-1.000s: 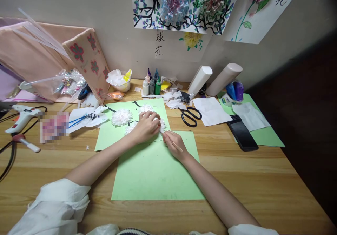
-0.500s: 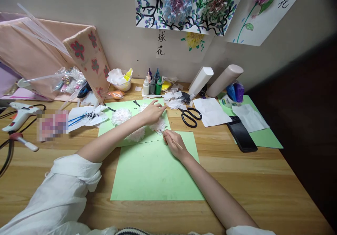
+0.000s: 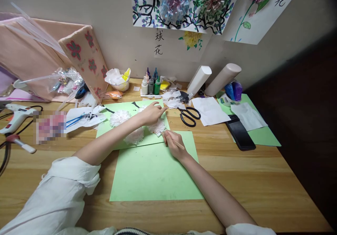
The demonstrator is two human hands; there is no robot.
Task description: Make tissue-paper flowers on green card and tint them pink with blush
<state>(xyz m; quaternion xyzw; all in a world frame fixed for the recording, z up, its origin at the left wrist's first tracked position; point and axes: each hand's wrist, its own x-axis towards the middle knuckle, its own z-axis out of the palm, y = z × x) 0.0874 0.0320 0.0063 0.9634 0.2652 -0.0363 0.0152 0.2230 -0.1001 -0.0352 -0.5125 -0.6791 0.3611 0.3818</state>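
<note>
Fingers spread, my left hand (image 3: 153,113) lies over the top right of a green sheet (image 3: 105,124) and holds nothing; whether its fingertips press on the sheet I cannot tell. My right hand (image 3: 173,143) is closed round a thin wooden stick (image 3: 179,145), its tip by the lower edge of a fluffy white paper flower (image 3: 157,126). More such flowers sit on this sheet, among them a white one (image 3: 120,118) and a pale pinkish one (image 3: 134,136) partly under my left forearm. Dark painted strokes (image 3: 135,105) show near the sheet's top edge. A second green sheet (image 3: 155,175) lies below, nearer me.
Black-handled scissors (image 3: 190,116), white paper (image 3: 210,111) and a phone (image 3: 240,133) lie to the right. Small paint bottles (image 3: 151,86) and a white bowl (image 3: 118,79) stand along the wall. A glue gun (image 3: 17,117) with its cable is at far left.
The view has shifted slightly. The upper green sheet's near edge sits a little lower and a darker line shows beneath it. Both hands keep nearly the same place and grip.
</note>
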